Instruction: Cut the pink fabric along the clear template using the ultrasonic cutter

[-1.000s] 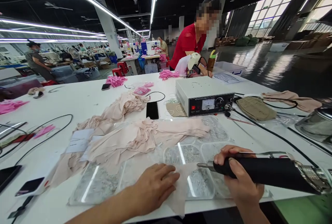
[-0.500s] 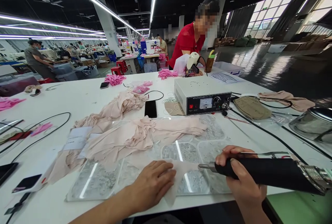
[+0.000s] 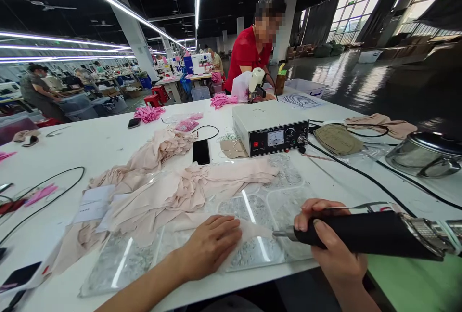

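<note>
Near the front edge of the bench, we rest our left hand flat on the thin pale cloth, over the clear board. We clasp the black tool in our right hand, its metal tip at the cloth's right end; we cannot tell whether they touch. Toward the far edge, we see the control box beside a phone.
</note>
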